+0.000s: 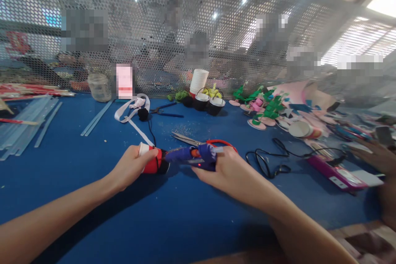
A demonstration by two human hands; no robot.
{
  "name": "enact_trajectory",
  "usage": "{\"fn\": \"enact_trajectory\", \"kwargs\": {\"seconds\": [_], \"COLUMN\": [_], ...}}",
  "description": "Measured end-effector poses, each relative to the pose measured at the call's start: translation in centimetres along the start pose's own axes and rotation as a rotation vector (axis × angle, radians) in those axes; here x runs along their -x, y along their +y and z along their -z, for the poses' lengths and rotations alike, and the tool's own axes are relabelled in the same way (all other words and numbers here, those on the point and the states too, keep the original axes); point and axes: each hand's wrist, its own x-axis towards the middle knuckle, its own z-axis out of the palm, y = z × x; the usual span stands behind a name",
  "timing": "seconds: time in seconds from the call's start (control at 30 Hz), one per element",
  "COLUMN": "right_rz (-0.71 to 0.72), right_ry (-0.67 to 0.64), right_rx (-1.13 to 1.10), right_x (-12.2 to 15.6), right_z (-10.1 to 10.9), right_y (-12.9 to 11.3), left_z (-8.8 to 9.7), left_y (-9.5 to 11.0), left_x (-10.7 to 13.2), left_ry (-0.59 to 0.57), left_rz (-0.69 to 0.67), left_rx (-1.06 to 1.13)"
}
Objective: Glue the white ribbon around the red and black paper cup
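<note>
My left hand point(131, 167) is closed around a red and black paper cup point(150, 161) with a white rim, tipped on its side above the table. A black cord point(151, 132) runs from the cup back to a small black ball of yarn point(143, 114). Gripped in my right hand point(227, 170) is a blue hot glue gun point(185, 155) with a small red light lit and a clear glue stick at its back. Its nozzle meets the cup's black end; whether it touches is unclear. Red-handled scissors point(188, 138) lie just behind the glue gun.
Pliers point(167, 113), white ribbon point(122, 113) and small black buckets point(215, 106) stand or lie toward the back. Glue sticks point(31, 121) are piled left. Right are green craft pieces point(272, 107), a purple power strip point(335, 173) and another person's hand point(371, 154).
</note>
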Motion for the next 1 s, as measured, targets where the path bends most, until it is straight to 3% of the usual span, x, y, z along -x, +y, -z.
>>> {"fn": "enact_trajectory", "kwargs": {"seconds": [0.3, 1.0], "right_rz": [-0.218, -0.183], "right_ry": [-0.056, -0.043], "right_rx": [-0.116, -0.233], "right_x": [-0.49, -1.04], "right_z": [0.07, -0.09], "right_y": [0.44, 0.5], "left_z": [-0.07, -0.17], "left_y": [0.08, 0.14], "left_x": [0.16, 0.53], "left_ry": [-0.007, -0.014], "left_rz": [-0.102, -0.099], "left_rx": [-0.137, -0.14]}}
